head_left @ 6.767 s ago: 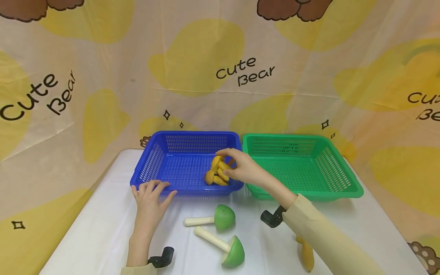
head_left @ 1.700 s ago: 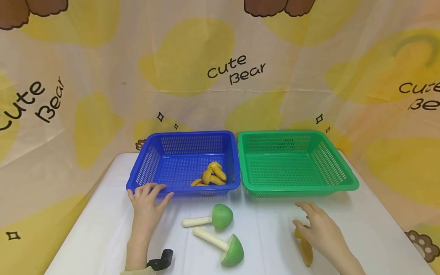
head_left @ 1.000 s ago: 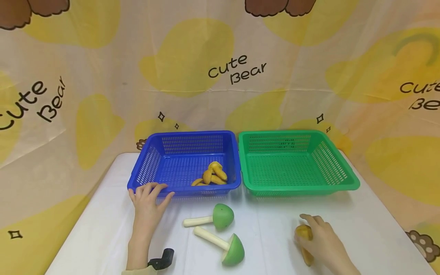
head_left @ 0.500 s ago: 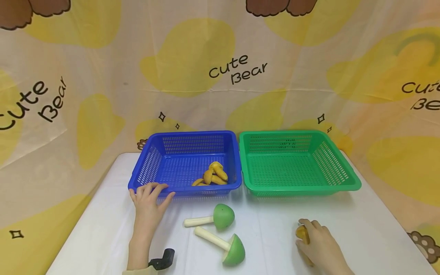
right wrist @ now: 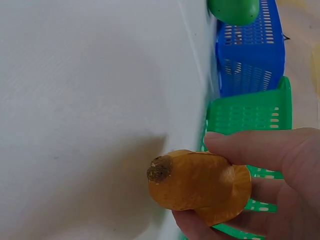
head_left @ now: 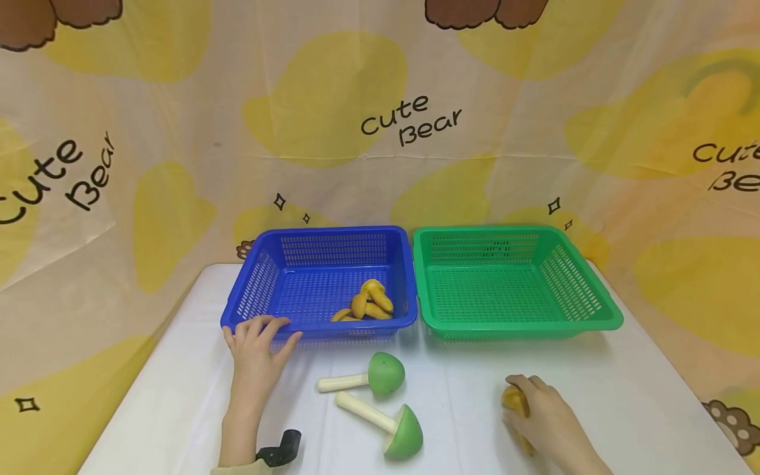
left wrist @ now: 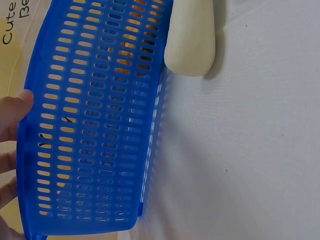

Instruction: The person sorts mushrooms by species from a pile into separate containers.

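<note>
My right hand (head_left: 549, 422) pinches a yellow toy mushroom (head_left: 515, 400) between thumb and fingers over the right front of the table. In the right wrist view the mushroom (right wrist: 195, 182) shows its dark brown stem end, with a shadow on the cloth beside it. At the left, my left hand (head_left: 255, 356) grips the front rim of the blue basket (head_left: 338, 327). The left wrist view has the thumb on the near side of that rim and fingers behind it. Several yellow mushrooms (head_left: 380, 300) lie in the blue basket's right front corner.
A green basket (head_left: 522, 326) stands right beside the blue one. Two toy mushrooms with green caps and white stems, one upper (head_left: 386, 374) and one lower (head_left: 406, 435), lie on the white tablecloth (head_left: 463, 396). Behind hangs a printed curtain (head_left: 332, 99).
From the blue basket, my right hand has moved to the front right and taken hold of the yellow mushroom there, shifting it slightly left. My left hand has stayed on the rim.
</note>
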{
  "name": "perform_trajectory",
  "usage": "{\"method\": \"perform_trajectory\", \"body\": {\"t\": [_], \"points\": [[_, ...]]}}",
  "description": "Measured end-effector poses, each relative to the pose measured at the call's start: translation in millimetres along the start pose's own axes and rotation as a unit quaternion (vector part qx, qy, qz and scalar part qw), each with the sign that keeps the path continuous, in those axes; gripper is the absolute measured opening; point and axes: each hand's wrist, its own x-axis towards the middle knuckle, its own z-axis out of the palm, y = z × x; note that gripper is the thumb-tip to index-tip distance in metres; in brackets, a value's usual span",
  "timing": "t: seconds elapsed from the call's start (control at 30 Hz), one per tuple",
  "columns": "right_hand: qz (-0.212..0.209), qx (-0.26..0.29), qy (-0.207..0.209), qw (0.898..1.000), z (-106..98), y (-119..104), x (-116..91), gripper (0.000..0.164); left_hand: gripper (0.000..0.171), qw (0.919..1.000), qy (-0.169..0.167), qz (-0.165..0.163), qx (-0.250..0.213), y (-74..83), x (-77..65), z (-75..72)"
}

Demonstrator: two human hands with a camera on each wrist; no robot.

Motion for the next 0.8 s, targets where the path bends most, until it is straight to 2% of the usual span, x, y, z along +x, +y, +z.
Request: {"method": "perform_trajectory", "body": {"t": [0.4, 0.8], "points": [[-0.030, 0.026, 0.023, 0.999, -8.1, -14.9, 6.8, 0.048, 0.029, 1.0000, 0.001, -0.001, 0.001, -1.5, 0.7, 1.4], [-0.084, 0.017, 0.064, 0.994, -23.1, -30.1, 16.6, 0.048, 0.029, 1.0000, -0.001, -0.003, 0.004, 0.5, 0.1, 0.3]]}}
